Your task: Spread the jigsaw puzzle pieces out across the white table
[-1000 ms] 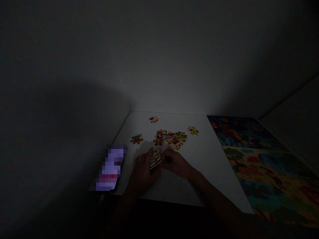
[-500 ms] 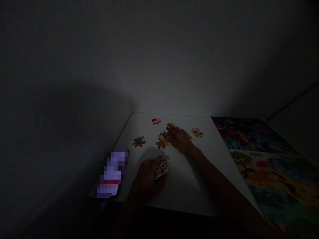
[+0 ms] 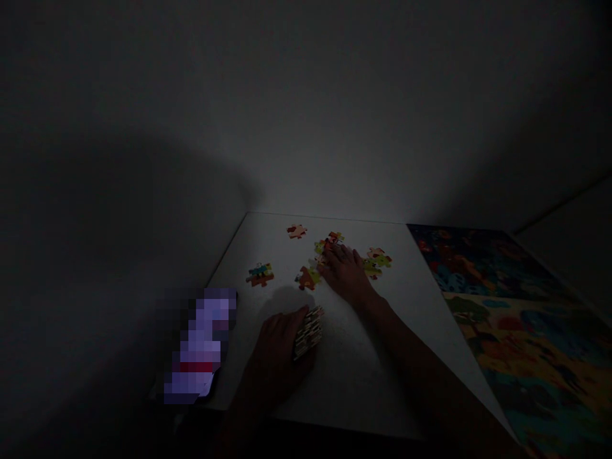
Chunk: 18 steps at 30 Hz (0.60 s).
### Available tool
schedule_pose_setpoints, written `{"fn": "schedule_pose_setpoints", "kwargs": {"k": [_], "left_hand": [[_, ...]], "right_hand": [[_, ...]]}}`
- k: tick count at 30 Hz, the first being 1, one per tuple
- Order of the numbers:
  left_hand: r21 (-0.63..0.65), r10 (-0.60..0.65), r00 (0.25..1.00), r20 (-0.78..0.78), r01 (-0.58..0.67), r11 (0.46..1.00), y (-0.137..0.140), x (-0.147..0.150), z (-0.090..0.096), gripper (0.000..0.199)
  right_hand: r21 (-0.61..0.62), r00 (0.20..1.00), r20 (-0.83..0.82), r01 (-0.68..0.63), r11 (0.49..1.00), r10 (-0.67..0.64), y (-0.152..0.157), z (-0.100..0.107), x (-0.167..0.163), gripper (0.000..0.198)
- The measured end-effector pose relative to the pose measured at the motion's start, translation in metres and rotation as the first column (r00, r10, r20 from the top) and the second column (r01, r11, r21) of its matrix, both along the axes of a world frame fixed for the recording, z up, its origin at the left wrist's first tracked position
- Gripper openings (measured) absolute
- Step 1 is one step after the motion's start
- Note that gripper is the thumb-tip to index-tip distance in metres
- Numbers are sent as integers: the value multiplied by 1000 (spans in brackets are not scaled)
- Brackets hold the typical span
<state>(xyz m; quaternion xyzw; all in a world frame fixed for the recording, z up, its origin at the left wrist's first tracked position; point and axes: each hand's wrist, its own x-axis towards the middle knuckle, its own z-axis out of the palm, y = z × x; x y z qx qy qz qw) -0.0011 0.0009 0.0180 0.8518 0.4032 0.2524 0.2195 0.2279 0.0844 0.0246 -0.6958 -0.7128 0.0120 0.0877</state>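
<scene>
puzzle pieces (image 3: 308, 278), partly hidden by right hand (image 3: 348, 273); phone (image 3: 199, 344) pixelated

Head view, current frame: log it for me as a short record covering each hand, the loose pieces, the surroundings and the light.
left hand: holds a stack of thin pieces, edges showing
right hand: spread over colourful puzzle pieces, partly covering them
apart from hands: pink-and-red piece near the far edge; teal-and-orange cluster on the left
surface: white tabletop
left side: lit screen, pixelated
right side: illustrated animal-scene pictures
light: dim; piece count unclear
</scene>
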Motion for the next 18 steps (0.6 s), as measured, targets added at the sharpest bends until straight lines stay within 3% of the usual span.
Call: {"fn": "schedule_pose_setpoints", "kwargs": {"k": [5,9,14,18], "left_hand": [[-2,-2,1000,2,2,1000,0,0,-2,57],[14,-4,1000,27,4,1000,0,-1,-3,56],[8,0,999,36,0,1000,-1,-2,-5,57],[-5,15,999,42,-14,1000,1,-2,-6,54]], "right_hand": [[-23,990,16,141,990,-140,-2,1,4,71],[-99,989,40,144,985,-140,-14,5,17,75],[-167,969,89,244,955,-231,-20,10,36,85],[-150,989,69,140,979,-131,-21,13,28,79]]}}
